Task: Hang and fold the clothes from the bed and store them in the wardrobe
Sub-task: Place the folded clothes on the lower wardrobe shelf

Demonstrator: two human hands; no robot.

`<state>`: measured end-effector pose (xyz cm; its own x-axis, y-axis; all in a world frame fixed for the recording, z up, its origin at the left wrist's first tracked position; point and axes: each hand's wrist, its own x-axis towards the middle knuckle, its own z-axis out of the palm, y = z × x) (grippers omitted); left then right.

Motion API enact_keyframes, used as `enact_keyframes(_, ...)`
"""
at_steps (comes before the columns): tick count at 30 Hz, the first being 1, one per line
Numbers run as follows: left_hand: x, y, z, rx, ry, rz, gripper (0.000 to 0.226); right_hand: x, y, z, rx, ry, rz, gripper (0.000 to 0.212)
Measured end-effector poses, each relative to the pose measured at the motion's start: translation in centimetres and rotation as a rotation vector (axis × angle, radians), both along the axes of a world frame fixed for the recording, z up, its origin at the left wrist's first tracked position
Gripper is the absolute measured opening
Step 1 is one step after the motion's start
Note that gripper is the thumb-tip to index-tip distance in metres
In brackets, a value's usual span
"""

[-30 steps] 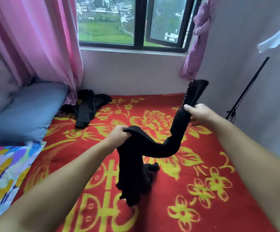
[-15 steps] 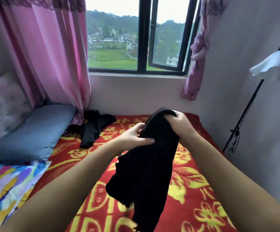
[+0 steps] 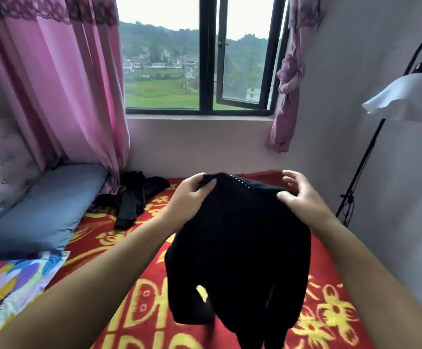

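Note:
A black knitted garment (image 3: 240, 250) hangs in the air over the bed, spread between my hands and drooping toward the red and yellow blanket (image 3: 134, 298). My left hand (image 3: 192, 195) pinches its top left edge between thumb and fingers. My right hand (image 3: 298, 195) holds the top right edge, thumb on the front and fingers behind the cloth. A second dark garment (image 3: 134, 197) lies crumpled at the far end of the bed by the curtain.
A blue-grey pillow (image 3: 43, 207) and a multicoloured pillow (image 3: 8, 283) lie at the left. Pink curtains (image 3: 61, 84) flank the window (image 3: 204, 71). A floor lamp with a white shade (image 3: 406, 96) stands by the right wall.
My hands have moved apart along the garment's top edge, spreading it wider. Earlier it hung bunched between them. My view has tilted up.

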<state>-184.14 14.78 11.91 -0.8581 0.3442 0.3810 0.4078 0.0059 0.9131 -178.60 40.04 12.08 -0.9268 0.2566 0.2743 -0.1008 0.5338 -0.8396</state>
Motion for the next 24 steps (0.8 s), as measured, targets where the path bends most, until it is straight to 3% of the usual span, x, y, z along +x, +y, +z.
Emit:
enact_keyframes(2, 0.5, 2.1, 1.8, -0.147, 0.077, -0.134, 0.024, 0.9, -1.5, 0.8, 0.107, -0.16, 0.332, 0.07)
enact_keyframes(4, 0.9, 3.9, 2.8, -0.362, 0.18, -0.236, 0.024, 1.3, -3.3, 1.3, 0.105, -0.219, 0.489, 0.055)
enact_keyframes(6, 0.9, 4.6, 3.2, -0.453, 0.216, -0.261, 0.022, 1.6, -4.4, 1.6, 0.039, -0.181, 0.461, 0.02)
enact_keyframes(7, 0.7, 4.4, 3.4, -0.43, 0.187, -0.253, 0.018, 1.7, -4.6, 1.9, 0.006, -0.152, 0.432, 0.018)
enact_keyframes(9, 0.1, 3.3, 3.8, -0.376, 0.061, -0.278, 0.011, 1.7, -4.6, 2.3, 0.001, -0.109, 0.384, 0.025)
enact_keyframes(12, -1.1, 0.8, 3.5, -0.49, -0.047, -0.31, 0.012, 1.1, -4.7, 3.6, 0.054, 0.021, 0.308, 0.018)
enact_keyframes(20, -2.2, -4.2, 3.2, -0.826, -0.172, -0.252, 0.005, -1.3, -4.7, 6.0, 0.237, 0.122, 0.28, 0.013)
enact_keyframes(24, -1.8, -4.8, 2.7, -0.948, -0.202, -0.329, 0.012, -1.5, -4.7, 6.9, 0.153, 0.163, 0.281, 0.012)
